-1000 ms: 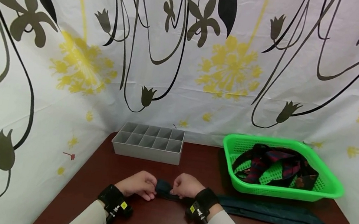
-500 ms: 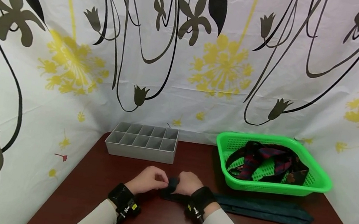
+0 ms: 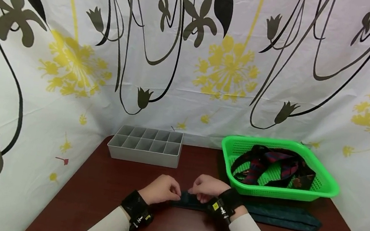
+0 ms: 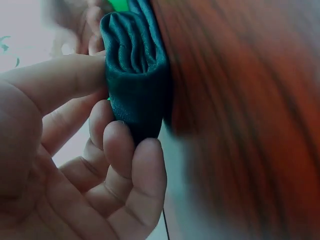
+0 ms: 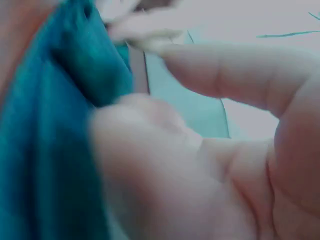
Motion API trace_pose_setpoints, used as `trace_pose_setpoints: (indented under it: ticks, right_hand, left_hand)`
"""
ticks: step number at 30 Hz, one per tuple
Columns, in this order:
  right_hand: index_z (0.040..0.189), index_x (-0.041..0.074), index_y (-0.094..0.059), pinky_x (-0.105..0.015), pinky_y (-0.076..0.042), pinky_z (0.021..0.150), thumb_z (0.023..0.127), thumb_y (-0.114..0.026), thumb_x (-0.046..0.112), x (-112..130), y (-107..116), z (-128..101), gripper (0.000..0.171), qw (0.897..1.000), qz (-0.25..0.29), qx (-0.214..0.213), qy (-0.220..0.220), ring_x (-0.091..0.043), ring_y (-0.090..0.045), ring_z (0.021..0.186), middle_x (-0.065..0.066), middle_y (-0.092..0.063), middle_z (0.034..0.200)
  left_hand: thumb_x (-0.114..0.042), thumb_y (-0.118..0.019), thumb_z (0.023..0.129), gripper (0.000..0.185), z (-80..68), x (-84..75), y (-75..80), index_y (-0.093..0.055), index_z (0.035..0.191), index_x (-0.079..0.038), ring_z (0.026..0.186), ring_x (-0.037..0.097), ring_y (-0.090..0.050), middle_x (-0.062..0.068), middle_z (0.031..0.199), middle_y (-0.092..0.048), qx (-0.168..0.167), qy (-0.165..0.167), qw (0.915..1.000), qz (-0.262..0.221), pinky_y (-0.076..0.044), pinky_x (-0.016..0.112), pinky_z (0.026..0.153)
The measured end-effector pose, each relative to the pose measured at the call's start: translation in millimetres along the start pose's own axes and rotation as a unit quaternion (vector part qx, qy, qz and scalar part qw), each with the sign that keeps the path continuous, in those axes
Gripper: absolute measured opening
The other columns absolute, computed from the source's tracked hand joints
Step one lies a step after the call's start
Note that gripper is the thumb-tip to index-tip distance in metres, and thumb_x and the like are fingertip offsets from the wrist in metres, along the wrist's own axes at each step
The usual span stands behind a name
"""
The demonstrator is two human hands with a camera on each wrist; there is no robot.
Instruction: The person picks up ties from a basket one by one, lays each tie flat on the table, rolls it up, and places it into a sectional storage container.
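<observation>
A dark teal necktie (image 3: 285, 217) lies lengthwise across the table, its near end wound into a flat roll (image 4: 136, 95). Spiral layers of folded cloth show on the roll's side in the left wrist view. My left hand (image 3: 162, 189) holds this roll, thumb on one side and curled fingers along its end. Just to the right, my right hand (image 3: 210, 188) hovers over the tie by the roll. In the right wrist view its thumb and fingers stand apart beside the teal cloth (image 5: 55, 145), with nothing pinched between them.
A green plastic basket (image 3: 277, 194) at the back right contains several dark patterned ties (image 3: 254, 170). At the back left stands a grey divided box (image 3: 145, 157). A flower-printed curtain (image 3: 172, 102) encloses the back and sides of the brown table (image 3: 91, 204).
The right hand has let go of the roll and shifted right, its fingers spreading. The left hand has moved right along the tie with the roll. The head view has turned slightly right.
</observation>
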State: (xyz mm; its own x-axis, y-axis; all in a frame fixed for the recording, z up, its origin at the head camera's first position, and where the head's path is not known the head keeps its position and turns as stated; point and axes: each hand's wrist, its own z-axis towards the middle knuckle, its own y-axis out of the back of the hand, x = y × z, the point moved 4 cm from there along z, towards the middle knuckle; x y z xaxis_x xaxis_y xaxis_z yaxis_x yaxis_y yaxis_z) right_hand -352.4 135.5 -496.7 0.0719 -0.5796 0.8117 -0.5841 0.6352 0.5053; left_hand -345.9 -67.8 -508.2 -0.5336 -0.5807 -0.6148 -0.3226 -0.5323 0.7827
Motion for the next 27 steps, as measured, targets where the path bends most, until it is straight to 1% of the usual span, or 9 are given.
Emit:
trace_pose_setpoints:
  ticks: [4,7,11,13,15,17,19,24,27]
  right_hand:
    - [0.064,0.008,-0.068,-0.019,-0.046,0.045,0.095,-0.078,0.027,-8,-8,-2,0.038,0.999,-0.028,-0.032,0.0,-0.008,-0.057,0.045,0.003,-0.06,0.053]
    - [0.063,0.007,-0.07,-0.018,-0.045,0.044,0.094,-0.079,0.022,-13,-11,-4,0.035,0.999,-0.036,-0.039,-0.007,-0.007,-0.056,0.044,0.004,-0.061,0.052]
    - [0.064,0.007,-0.071,-0.018,-0.044,0.044,0.094,-0.078,0.017,-14,-10,-5,0.033,0.999,-0.032,-0.036,-0.005,-0.007,-0.057,0.044,0.004,-0.061,0.052]
    - [0.063,0.007,-0.07,-0.018,-0.044,0.044,0.094,-0.079,0.017,-14,-11,-6,0.034,0.999,-0.034,-0.037,-0.003,-0.007,-0.056,0.044,0.004,-0.061,0.052]
    - [0.061,0.008,-0.068,-0.018,-0.044,0.045,0.095,-0.079,0.018,-16,-11,-7,0.036,0.998,-0.042,-0.041,0.0,-0.007,-0.056,0.044,0.005,-0.06,0.052]
    - [0.061,0.01,-0.067,-0.019,-0.045,0.045,0.095,-0.079,0.019,-17,-12,-8,0.037,0.998,-0.051,-0.047,0.003,-0.007,-0.056,0.044,0.005,-0.06,0.052]
    - [0.06,0.011,-0.067,-0.021,-0.046,0.046,0.095,-0.079,0.021,-19,-14,-8,0.038,0.997,-0.059,-0.056,0.007,-0.007,-0.057,0.045,0.006,-0.06,0.052]
    - [0.059,0.014,-0.065,-0.026,-0.051,0.049,0.095,-0.078,0.021,-21,-16,-9,0.038,0.993,-0.078,-0.085,0.022,-0.009,-0.06,0.046,0.006,-0.062,0.053]
    - [0.059,0.016,-0.065,-0.027,-0.049,0.048,0.091,-0.077,0.02,-19,-14,-10,0.034,0.986,-0.116,-0.115,0.022,-0.01,-0.06,0.045,0.007,-0.061,0.051]
  left_hand:
    - [-0.016,-0.087,0.087,0.009,0.5,-4.9,-1.8,-0.081,0.082,-0.021,0.067,-0.002,-0.057,-0.015,0.076,-0.068,-0.004,0.01,0.9999,0.012,-0.05,0.02,0.062]
    - [-0.018,-0.086,0.088,0.005,-0.9,-4.6,1.4,-0.081,0.087,-0.018,0.069,0.0,-0.058,-0.011,0.079,-0.069,0.005,0.012,0.9999,-0.005,-0.052,0.021,0.063]
    - [-0.014,-0.086,0.083,0.017,-7.4,5.5,10.7,-0.076,0.097,-0.014,0.068,0.005,-0.059,-0.005,0.084,-0.067,0.021,0.034,0.9988,-0.026,-0.053,0.024,0.064]
    - [-0.009,-0.085,0.078,0.02,-12.0,12.1,13.7,-0.074,0.093,-0.015,0.064,0.006,-0.059,-0.005,0.08,-0.066,0.029,0.057,0.9978,-0.018,-0.052,0.025,0.061]
    - [-0.007,-0.084,0.078,0.016,-15.4,15.6,13.7,-0.073,0.085,-0.015,0.056,0.006,-0.058,-0.007,0.072,-0.065,0.04,0.07,0.9967,-0.01,-0.051,0.025,0.057]
    - [-0.008,-0.082,0.081,0.014,-16.4,16.4,10.5,-0.072,0.078,-0.016,0.052,0.006,-0.057,-0.009,0.065,-0.063,0.05,0.066,0.9966,-0.005,-0.05,0.024,0.053]
    - [-0.011,-0.081,0.087,0.013,-14.3,14.6,6.7,-0.074,0.077,-0.017,0.051,0.005,-0.058,-0.011,0.064,-0.063,0.046,0.05,0.9975,-0.017,-0.051,0.023,0.053]
    - [-0.014,-0.079,0.093,0.004,-6.5,6.1,3.1,-0.078,0.09,-0.012,0.057,0.005,-0.063,-0.01,0.073,-0.068,0.002,0.019,0.997,-0.075,-0.055,0.025,0.055]
    - [-0.018,-0.079,0.095,0.004,-2.3,-0.2,1.8,-0.079,0.094,-0.013,0.06,0.005,-0.064,-0.009,0.077,-0.069,-0.016,0.015,0.9956,-0.091,-0.055,0.025,0.056]
